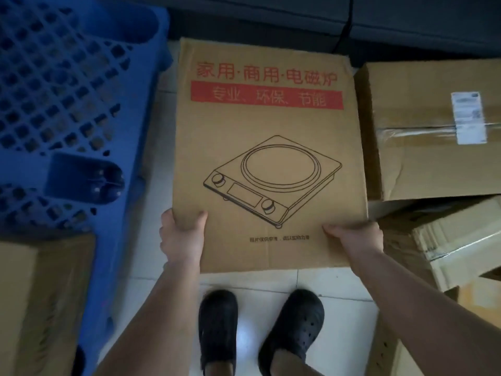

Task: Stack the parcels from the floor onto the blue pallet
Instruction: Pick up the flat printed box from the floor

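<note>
Seen from the head camera, a person's left hand and right hand each clamp their grip on the near edge of a flat cooktop carton, held above the tiled floor just right of the blue pallet, taped parcels alongside.

The scene is being viewed by a single wide-angle camera worn on the head, and it is being aimed steeply downward and slightly forward. The tiled floor is being looked at almost straight from above, with the wearer's own black clogs being caught at the bottom edge. Both forearms are being seen entering from below, close to the lens. No second view is being supplied.
</note>
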